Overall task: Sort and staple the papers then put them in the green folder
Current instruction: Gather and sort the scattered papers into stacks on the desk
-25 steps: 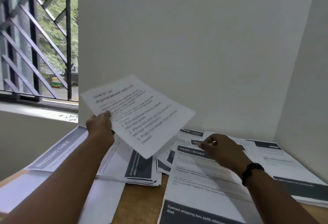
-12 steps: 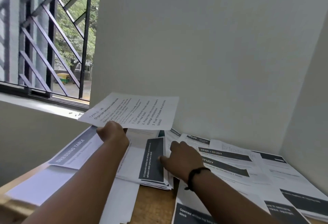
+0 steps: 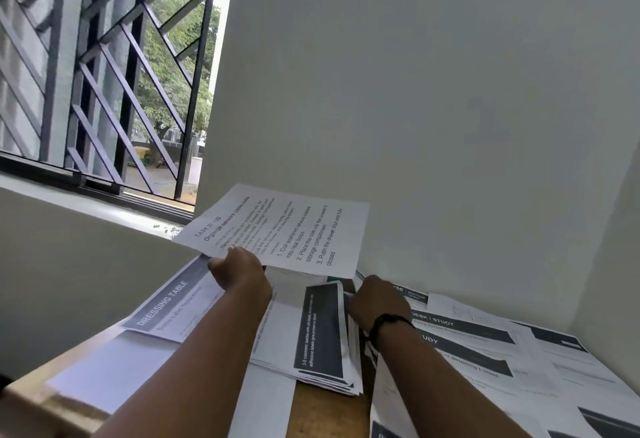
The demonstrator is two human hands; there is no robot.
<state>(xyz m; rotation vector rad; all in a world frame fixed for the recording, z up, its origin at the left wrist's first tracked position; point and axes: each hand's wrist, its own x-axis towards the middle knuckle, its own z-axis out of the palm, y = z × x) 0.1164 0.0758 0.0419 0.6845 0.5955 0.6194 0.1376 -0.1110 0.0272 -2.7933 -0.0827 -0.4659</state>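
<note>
The left hand [image 3: 240, 273] pinches the near edge of a printed sheet [image 3: 284, 231], holding it raised above the paper stack [image 3: 322, 337] on the wooden desk [image 3: 325, 413]. The right hand [image 3: 375, 300] rests at the stack's far right edge, just below the raised sheet; whether its fingers grip the papers cannot be told.

Soft window [image 3: 104, 73] daylight — bowed, blurry edges

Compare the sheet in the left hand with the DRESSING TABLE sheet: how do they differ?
The held sheet is lifted off the desk, pinched by the left hand; the DRESSING TABLE sheet lies flat. The held sheet has plain black text, no banner; the DRESSING TABLE sheet carries a dark header band. Both are white printed pages.
</note>
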